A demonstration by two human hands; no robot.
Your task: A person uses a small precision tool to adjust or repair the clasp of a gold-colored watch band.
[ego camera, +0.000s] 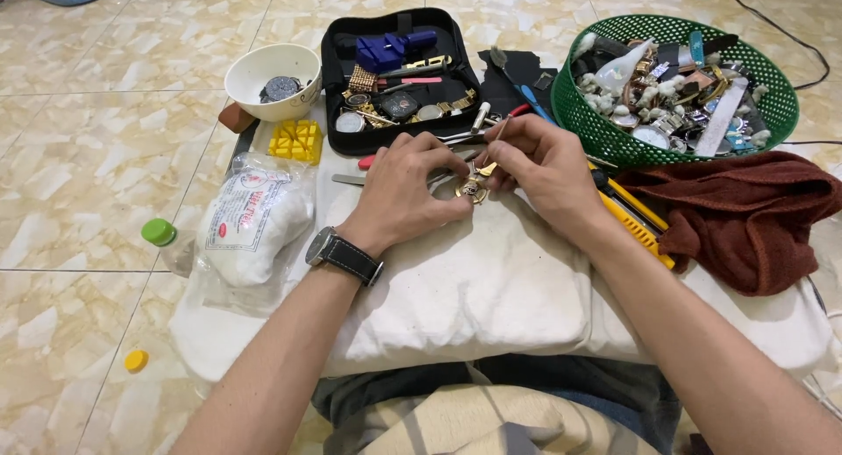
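Resting on the white cushion (491, 288) at the centre of view: one gold-coloured watch (472, 190), small, pinched between both hands.

Left hand (405, 190): closed over the watch from 9 o'clock, fingertips pressing it down onto the cushion; a dark-strapped wristwatch (344, 255) on that wrist.

Right hand (542, 161): closed from 3 o'clock, fingers pinching a thin metal tool (496, 132) whose tip meets the watch (exact contact point too small to tell).

Handling note, as judgement: the left hand's steady downward hold matters most; the tool wants short, light strokes so it does not skid off the polished case.

At 12 o'clock, just beyond the hands: open black tool case (399, 78) with watches and a blue tool; loose tweezers and pliers (465, 138) lie between case and hands, crowding that side.

At 1 to 2 o'clock: green basket (596, 126) of watch parts, near the right hand.

At 3 o'clock: yellow utility knife (636, 223) under the right forearm; brown towel (745, 218) beyond.

At 10 to 11 o'clock: white bowl (272, 80), yellow block (296, 140).

At 9 o'clock: plastic bag of white wadding (250, 223).

Open room: cushion surface toward 6 o'clock, between the forearms.
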